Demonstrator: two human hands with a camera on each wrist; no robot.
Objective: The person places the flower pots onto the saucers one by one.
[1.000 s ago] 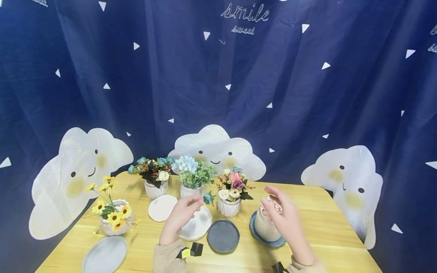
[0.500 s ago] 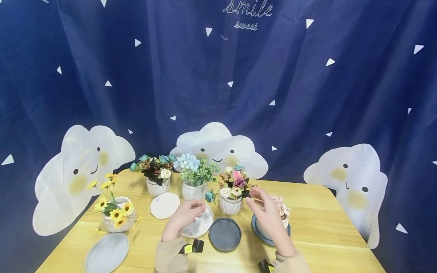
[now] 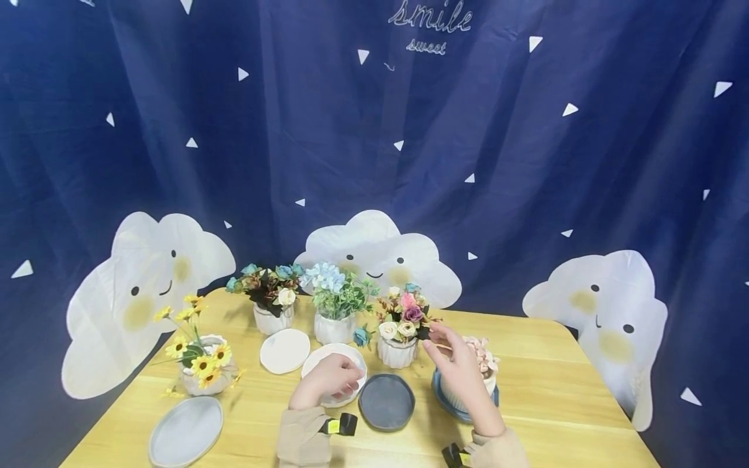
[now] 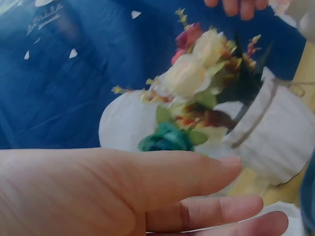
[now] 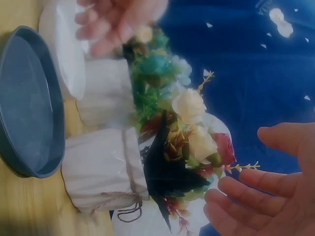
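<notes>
My right hand (image 3: 459,370), fingers spread and relaxed, is just right of a ribbed white flower pot (image 3: 398,352) of pink, purple and cream roses. In the right wrist view those roses (image 5: 199,142) stand beside the fingers, which hold nothing. Over a round white plate (image 3: 313,354) hovers my left hand (image 3: 330,380), loosely bent and without anything in it. The left wrist view shows its thumb in front of a teal rose (image 4: 170,137) that leans out of the rose pot. Below the right hand, a pot of pale pink flowers (image 3: 484,356) stands on a blue saucer (image 3: 447,404), partly hidden.
A dark grey plate (image 3: 386,403) lies between the hands. Behind are a pot of blue hydrangea (image 3: 336,325) and a pot of teal roses (image 3: 272,320). At left are yellow daisies (image 3: 205,367) in a pot, a grey oval plate (image 3: 186,430) and another white plate (image 3: 285,351).
My right hand has moved left from over the pale pink flowers to beside the rose pot. My left hand has dropped slightly over the white plate. The head view has shifted a little.
</notes>
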